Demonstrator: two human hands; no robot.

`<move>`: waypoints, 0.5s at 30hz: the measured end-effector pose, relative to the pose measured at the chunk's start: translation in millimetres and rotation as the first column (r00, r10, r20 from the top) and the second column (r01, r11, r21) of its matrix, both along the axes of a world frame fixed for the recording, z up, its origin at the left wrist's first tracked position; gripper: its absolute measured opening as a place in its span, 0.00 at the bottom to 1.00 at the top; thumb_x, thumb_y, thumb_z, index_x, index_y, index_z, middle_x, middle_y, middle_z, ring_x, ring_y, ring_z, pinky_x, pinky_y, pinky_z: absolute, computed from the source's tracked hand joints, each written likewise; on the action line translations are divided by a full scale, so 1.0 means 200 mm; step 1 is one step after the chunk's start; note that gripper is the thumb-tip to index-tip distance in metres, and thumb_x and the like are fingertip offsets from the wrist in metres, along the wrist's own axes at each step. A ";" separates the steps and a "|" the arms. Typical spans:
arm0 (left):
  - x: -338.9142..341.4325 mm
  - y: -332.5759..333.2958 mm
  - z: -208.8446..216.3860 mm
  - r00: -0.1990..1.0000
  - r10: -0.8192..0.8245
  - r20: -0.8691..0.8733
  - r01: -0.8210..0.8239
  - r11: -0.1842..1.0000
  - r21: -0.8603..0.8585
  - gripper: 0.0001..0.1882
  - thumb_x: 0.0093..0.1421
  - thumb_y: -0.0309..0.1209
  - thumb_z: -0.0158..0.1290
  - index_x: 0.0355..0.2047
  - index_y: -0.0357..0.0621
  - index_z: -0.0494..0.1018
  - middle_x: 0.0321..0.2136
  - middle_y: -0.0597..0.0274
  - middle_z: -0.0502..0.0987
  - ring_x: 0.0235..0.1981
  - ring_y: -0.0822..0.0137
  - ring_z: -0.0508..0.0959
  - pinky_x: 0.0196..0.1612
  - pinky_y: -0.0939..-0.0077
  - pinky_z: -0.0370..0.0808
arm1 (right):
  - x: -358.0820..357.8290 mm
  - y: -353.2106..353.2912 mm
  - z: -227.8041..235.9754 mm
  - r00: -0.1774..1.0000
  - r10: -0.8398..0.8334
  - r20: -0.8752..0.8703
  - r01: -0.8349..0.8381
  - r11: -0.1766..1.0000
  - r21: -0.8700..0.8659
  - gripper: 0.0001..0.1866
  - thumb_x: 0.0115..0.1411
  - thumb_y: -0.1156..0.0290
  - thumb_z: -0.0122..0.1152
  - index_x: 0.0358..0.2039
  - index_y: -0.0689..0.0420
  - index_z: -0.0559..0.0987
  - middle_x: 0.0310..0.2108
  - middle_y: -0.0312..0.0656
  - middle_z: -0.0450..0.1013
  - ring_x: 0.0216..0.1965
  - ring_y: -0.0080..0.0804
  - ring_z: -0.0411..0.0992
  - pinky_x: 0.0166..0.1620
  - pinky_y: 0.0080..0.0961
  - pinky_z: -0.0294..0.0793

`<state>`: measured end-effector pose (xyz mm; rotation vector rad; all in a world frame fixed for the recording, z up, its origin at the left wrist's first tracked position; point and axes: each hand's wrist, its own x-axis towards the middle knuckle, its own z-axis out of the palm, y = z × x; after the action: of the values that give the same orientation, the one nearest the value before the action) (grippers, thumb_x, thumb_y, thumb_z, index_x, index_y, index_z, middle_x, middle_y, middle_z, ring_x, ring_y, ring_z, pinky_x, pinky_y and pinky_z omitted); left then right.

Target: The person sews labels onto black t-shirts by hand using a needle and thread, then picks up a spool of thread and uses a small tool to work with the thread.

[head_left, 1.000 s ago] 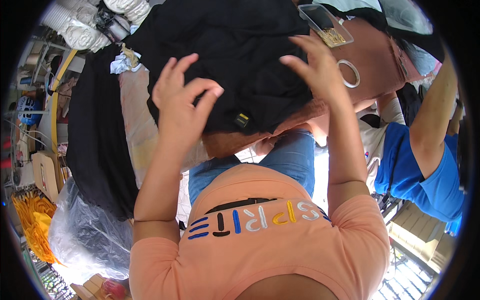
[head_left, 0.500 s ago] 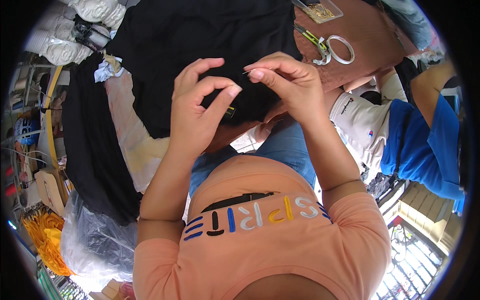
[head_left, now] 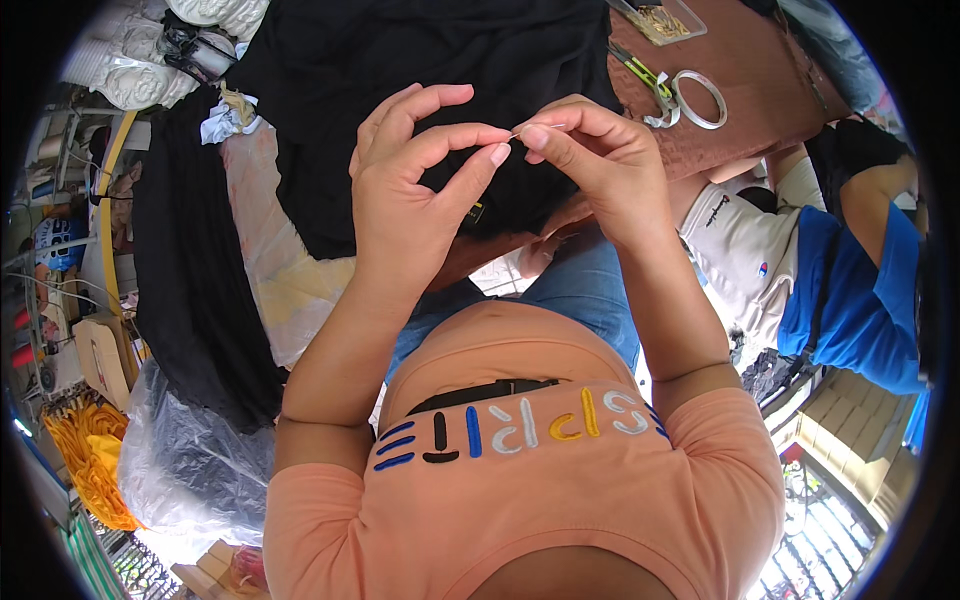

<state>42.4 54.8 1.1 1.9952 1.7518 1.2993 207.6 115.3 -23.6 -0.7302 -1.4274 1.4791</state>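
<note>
My right hand (head_left: 603, 160) pinches a thin needle (head_left: 558, 126) between thumb and forefinger. Right beside it, my left hand (head_left: 412, 175) has its thumb and forefinger tips drawn together at the needle's left end, its other fingers loosely curled. Whatever lies between the left fingertips is too fine to make out. Both hands are held above a black cloth (head_left: 430, 50) spread over the table, with a small dark label (head_left: 474, 213) showing under the left wrist.
On the brown table cover (head_left: 755, 65) to the right lie yellow-green snips (head_left: 636, 70), a white tape ring (head_left: 718, 110) and a clear box (head_left: 690, 22) of small gold-coloured pieces. Beyond it, a person in a blue shirt (head_left: 850, 300) sits close. Clear plastic sheeting (head_left: 190, 470) is at left.
My two hands have come together, the left fingertips closing the gap to the needle in the right. The whole view has shifted slightly.
</note>
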 end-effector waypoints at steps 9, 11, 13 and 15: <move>0.00 -0.02 -0.03 0.998 0.058 -0.028 -0.056 0.995 0.082 0.05 0.45 0.31 0.62 0.25 0.54 0.79 0.44 0.74 0.73 0.52 0.61 0.67 0.52 0.65 0.62 | -0.01 -0.03 -0.02 0.998 -0.048 0.043 0.045 0.996 0.076 0.06 0.53 0.72 0.65 0.29 0.61 0.81 0.27 0.33 0.74 0.32 0.17 0.70 0.39 0.17 0.69; 0.00 -0.03 -0.03 0.999 0.041 -0.006 -0.041 0.996 0.076 0.05 0.45 0.31 0.62 0.25 0.54 0.79 0.43 0.73 0.73 0.51 0.61 0.67 0.51 0.65 0.62 | -0.01 -0.02 -0.03 0.997 -0.077 0.029 0.075 0.994 0.081 0.05 0.53 0.73 0.65 0.29 0.60 0.81 0.27 0.33 0.75 0.31 0.16 0.70 0.38 0.16 0.69; 0.00 -0.04 -0.02 1.000 0.013 0.013 -0.014 0.998 0.058 0.05 0.44 0.31 0.62 0.25 0.54 0.79 0.43 0.71 0.73 0.51 0.61 0.68 0.51 0.65 0.63 | 0.00 -0.02 -0.03 0.995 -0.095 0.011 0.094 0.993 0.068 0.05 0.53 0.73 0.65 0.29 0.60 0.81 0.26 0.33 0.75 0.31 0.16 0.70 0.37 0.16 0.69; -0.02 -0.05 -0.01 0.995 -0.097 -0.030 0.098 0.994 0.043 0.05 0.44 0.31 0.62 0.24 0.53 0.79 0.43 0.70 0.73 0.50 0.61 0.68 0.51 0.65 0.63 | 0.01 -0.02 -0.03 0.995 -0.099 -0.013 0.099 0.994 0.038 0.04 0.53 0.74 0.65 0.29 0.60 0.80 0.26 0.33 0.75 0.30 0.15 0.70 0.36 0.15 0.69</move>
<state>39.0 44.0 -1.5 2.1038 1.6286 1.2965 209.0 110.7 -29.9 -0.7572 -1.3882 1.3740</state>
